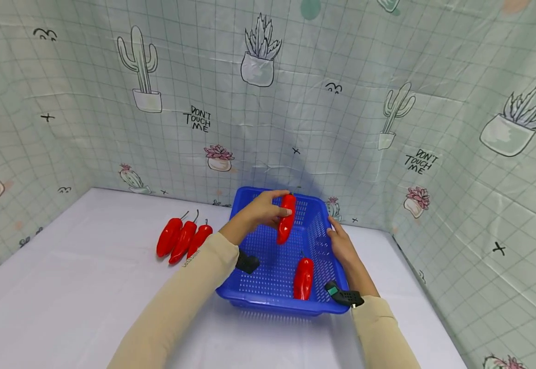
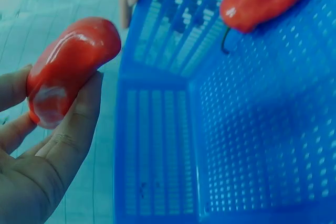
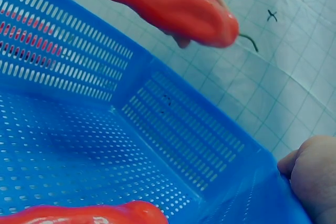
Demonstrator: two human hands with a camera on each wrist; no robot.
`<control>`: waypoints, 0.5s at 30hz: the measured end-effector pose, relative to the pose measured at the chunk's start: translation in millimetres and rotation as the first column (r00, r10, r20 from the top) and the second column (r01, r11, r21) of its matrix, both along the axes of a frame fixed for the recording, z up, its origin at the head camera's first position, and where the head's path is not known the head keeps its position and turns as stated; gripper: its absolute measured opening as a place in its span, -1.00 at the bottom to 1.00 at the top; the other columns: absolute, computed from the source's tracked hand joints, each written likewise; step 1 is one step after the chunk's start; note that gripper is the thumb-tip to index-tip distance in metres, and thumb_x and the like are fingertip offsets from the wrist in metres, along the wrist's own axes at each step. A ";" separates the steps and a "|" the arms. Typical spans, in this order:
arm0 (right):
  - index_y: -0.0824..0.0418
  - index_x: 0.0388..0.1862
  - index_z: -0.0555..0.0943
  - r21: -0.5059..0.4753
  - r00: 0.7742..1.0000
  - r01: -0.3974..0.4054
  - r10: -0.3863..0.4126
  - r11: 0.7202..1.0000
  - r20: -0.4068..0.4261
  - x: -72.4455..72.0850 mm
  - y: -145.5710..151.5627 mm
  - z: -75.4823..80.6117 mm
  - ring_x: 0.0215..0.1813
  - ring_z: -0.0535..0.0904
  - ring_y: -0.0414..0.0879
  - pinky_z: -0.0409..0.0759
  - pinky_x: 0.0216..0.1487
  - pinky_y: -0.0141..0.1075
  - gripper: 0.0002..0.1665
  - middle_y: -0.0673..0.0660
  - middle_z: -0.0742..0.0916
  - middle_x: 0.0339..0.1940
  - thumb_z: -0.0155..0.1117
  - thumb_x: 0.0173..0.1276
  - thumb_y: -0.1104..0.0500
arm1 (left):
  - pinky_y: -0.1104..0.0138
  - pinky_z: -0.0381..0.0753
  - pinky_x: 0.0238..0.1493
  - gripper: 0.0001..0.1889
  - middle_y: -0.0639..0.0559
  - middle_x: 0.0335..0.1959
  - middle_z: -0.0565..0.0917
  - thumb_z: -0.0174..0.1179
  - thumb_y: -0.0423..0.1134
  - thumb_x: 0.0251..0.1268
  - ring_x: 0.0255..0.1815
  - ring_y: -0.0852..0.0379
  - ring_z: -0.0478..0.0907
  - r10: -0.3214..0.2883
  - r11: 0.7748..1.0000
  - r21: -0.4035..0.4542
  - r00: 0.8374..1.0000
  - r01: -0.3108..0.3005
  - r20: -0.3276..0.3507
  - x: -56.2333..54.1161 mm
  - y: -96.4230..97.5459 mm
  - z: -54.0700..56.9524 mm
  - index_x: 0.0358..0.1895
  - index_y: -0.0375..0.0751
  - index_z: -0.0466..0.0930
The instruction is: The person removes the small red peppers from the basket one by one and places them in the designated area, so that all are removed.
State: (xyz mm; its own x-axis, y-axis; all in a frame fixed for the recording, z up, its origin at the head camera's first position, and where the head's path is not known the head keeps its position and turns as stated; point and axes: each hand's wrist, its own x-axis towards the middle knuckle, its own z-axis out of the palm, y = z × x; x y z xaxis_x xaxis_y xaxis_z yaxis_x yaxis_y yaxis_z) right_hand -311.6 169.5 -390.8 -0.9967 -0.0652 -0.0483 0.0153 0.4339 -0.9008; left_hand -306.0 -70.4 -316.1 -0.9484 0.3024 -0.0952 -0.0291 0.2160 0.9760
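Observation:
A glossy red chili pepper (image 1: 286,228) with a thin stem is pinched between the thumb and fingers of my left hand (image 1: 264,208). It hangs above the far part of a blue perforated plastic basket (image 1: 268,261). My right hand (image 1: 343,246) grips the basket's right rim; part of it shows at the edge of the right wrist view. Inside the basket, towards the near right, lies a second red pepper (image 1: 303,279). The left wrist view shows the held pepper (image 2: 73,72) end-on, with fingers on both sides of it.
Three more red peppers (image 1: 183,242) lie side by side on the white table (image 1: 87,277), left of the basket. My left forearm partly covers the rightmost one. Behind the basket and along the sides hangs a grid-patterned cloth (image 1: 295,128) printed with cacti.

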 end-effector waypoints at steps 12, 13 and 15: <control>0.17 0.61 -0.04 -0.001 1.000 0.004 -0.004 1.000 0.002 0.7 0.6 -0.6 0.50 0.14 0.37 0.13 0.48 0.24 -0.38 0.39 0.09 0.58 -0.34 0.62 0.20 | 0.00 0.65 0.07 -0.33 -0.39 0.25 0.48 0.11 -0.39 0.41 0.02 -0.27 0.66 -0.012 0.998 0.064 1.000 0.011 0.017 0.3 -38.0 8.3 0.54 -0.16 0.11; 0.17 0.61 -0.04 0.000 1.000 0.006 -0.006 1.000 0.004 0.8 0.6 -0.5 0.51 0.14 0.37 0.13 0.48 0.24 -0.38 0.39 0.09 0.58 -0.35 0.62 0.20 | 0.00 0.65 0.08 -0.33 -0.39 0.25 0.48 0.10 -0.39 0.41 0.00 -0.25 0.67 -0.011 0.998 0.063 1.000 0.010 0.015 0.5 -41.5 9.2 0.54 -0.16 0.10; 0.17 0.61 -0.04 0.007 1.000 0.006 -0.006 1.000 0.004 0.5 0.7 -0.7 0.51 0.12 0.37 0.11 0.48 0.25 -0.37 0.39 0.08 0.58 -0.34 0.62 0.20 | 0.00 0.64 0.09 -0.33 -0.40 0.26 0.47 0.07 -0.40 0.43 -0.03 -0.23 0.68 -0.012 0.998 0.068 1.000 0.011 0.011 1.3 -49.1 11.0 0.55 -0.17 0.08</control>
